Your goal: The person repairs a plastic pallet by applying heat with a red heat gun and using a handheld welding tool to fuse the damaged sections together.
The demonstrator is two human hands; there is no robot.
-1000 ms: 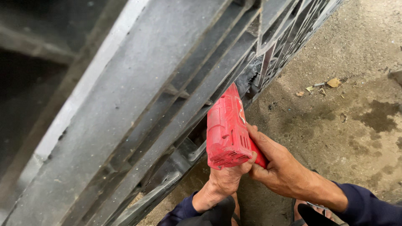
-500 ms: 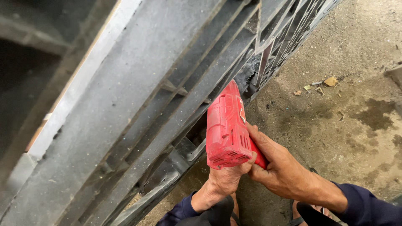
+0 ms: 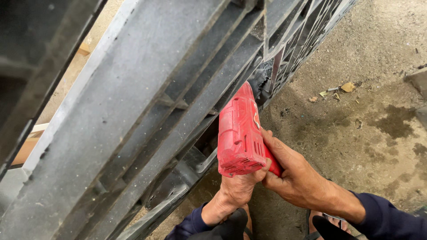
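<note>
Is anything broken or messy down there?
The grey metal gate looks blackened and rough just beyond the red power tool. Dark stains and small scraps mark the concrete floor.

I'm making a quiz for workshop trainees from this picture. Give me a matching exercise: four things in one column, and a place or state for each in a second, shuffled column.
Things:
1. red power tool
2. left hand
3. dry leaf scraps
4. grey metal gate frame

Places or states:
A. lying on the stained concrete floor
B. gripping under the tool's rear end
C. leaning across the left of the view
D. nose pushed in among the bars, with the right hand on its side

Pairs: 1-D, 2-B, 3-A, 4-C
</note>
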